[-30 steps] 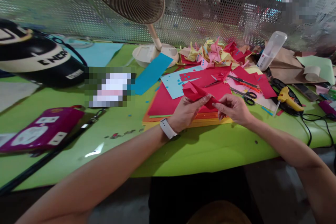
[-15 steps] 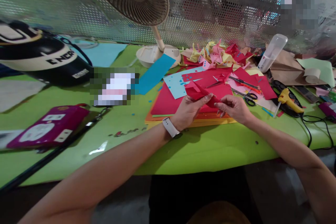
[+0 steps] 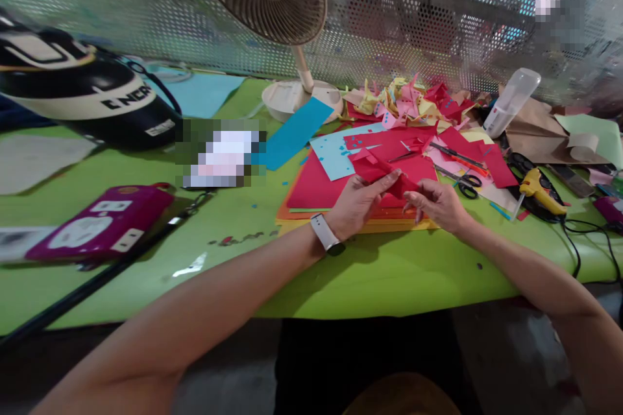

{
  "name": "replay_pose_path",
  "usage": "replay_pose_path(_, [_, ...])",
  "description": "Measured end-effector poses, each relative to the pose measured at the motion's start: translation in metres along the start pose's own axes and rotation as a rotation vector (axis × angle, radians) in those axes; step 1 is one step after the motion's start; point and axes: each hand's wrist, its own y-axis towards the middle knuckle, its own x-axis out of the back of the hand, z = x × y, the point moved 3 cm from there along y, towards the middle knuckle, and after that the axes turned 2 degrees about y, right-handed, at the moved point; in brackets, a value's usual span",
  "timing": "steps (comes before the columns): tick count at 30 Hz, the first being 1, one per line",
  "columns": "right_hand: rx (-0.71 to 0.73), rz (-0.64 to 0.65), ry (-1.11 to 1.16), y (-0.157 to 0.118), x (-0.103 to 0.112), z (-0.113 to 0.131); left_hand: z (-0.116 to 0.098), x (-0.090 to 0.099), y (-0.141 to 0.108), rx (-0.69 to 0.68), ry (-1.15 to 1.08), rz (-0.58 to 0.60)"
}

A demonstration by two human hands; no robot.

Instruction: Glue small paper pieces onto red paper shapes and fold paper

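Observation:
A folded red paper piece (image 3: 372,168) is held over a stack of coloured paper (image 3: 316,185). My left hand (image 3: 363,203) pinches it from the left, thumb on top. From the right, my right hand (image 3: 440,204) grips the paper's right end between thumb and fingers; part of that end is hidden by the fingers. A light blue sheet (image 3: 331,154) with small blue scraps lies just behind. Black-handled scissors (image 3: 468,185) and an orange-and-black cutter (image 3: 464,159) rest beyond my right hand.
A heap of folded paper shapes (image 3: 409,100) lies at the back near a fan (image 3: 296,97). A yellow glue gun (image 3: 540,191) with a cable and a clear bottle (image 3: 513,102) are on the right. At left are a black flask (image 3: 87,100) and a purple power strip (image 3: 104,224).
The camera view has turned slightly, so the table appears shifted a little to the right. Both hands keep hold of the red paper, with my left hand slightly closer to my right.

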Motion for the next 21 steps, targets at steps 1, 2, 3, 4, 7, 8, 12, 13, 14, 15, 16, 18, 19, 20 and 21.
replay_pose_path(1, [-0.008, 0.009, -0.015, 0.0, -0.001, 0.0, 0.0, 0.0, 0.0, 0.003, -0.002, -0.001])
replay_pose_path(2, [-0.012, 0.01, -0.03, -0.001, -0.001, 0.0, 0.0, 0.0, 0.0, 0.004, -0.003, -0.002])
replay_pose_path(3, [-0.013, 0.003, -0.04, -0.001, -0.001, 0.001, 0.0, 0.0, 0.0, 0.002, -0.005, -0.006])
replay_pose_path(4, [-0.013, -0.007, -0.043, -0.001, -0.001, 0.002, 0.0, -0.001, 0.001, -0.001, -0.006, -0.013])
replay_pose_path(7, [-0.02, -0.021, -0.014, -0.001, 0.0, 0.003, 0.0, -0.002, 0.001, -0.004, -0.019, -0.03])
replay_pose_path(8, [-0.026, -0.016, 0.0, 0.0, 0.0, 0.003, 0.0, -0.002, 0.001, -0.003, -0.025, -0.034])
replay_pose_path(12, [-0.01, -0.038, 0.01, 0.002, 0.002, 0.0, 0.004, 0.0, 0.002, -0.006, -0.031, -0.054])
replay_pose_path(13, [0.008, -0.06, 0.003, 0.002, 0.003, 0.0, 0.006, 0.001, 0.003, -0.006, -0.029, -0.051])
replay_pose_path(14, [0.027, -0.084, -0.001, 0.003, 0.003, 0.0, 0.008, 0.001, 0.003, -0.008, -0.029, -0.045])
replay_pose_path(15, [0.042, -0.106, -0.001, 0.002, 0.004, 0.001, 0.009, 0.002, 0.003, -0.012, -0.027, -0.032])
replay_pose_path(16, [0.051, -0.121, 0.01, 0.002, 0.005, 0.002, 0.009, 0.003, 0.003, -0.021, -0.02, -0.011])
replay_pose_path(18, [0.039, -0.117, 0.061, 0.002, 0.009, 0.005, 0.006, 0.005, 0.003, -0.051, 0.035, 0.067])
replay_pose_path(19, [0.02, -0.096, 0.098, 0.002, 0.011, 0.006, 0.003, 0.006, 0.003, -0.065, 0.086, 0.128])
replay_pose_path(20, [0.0, -0.066, 0.138, 0.002, 0.014, 0.008, -0.002, 0.007, 0.004, -0.062, 0.156, 0.213])
replay_pose_path(21, [-0.018, -0.029, 0.178, 0.001, 0.018, 0.009, -0.007, 0.008, 0.005, -0.056, 0.22, 0.285])
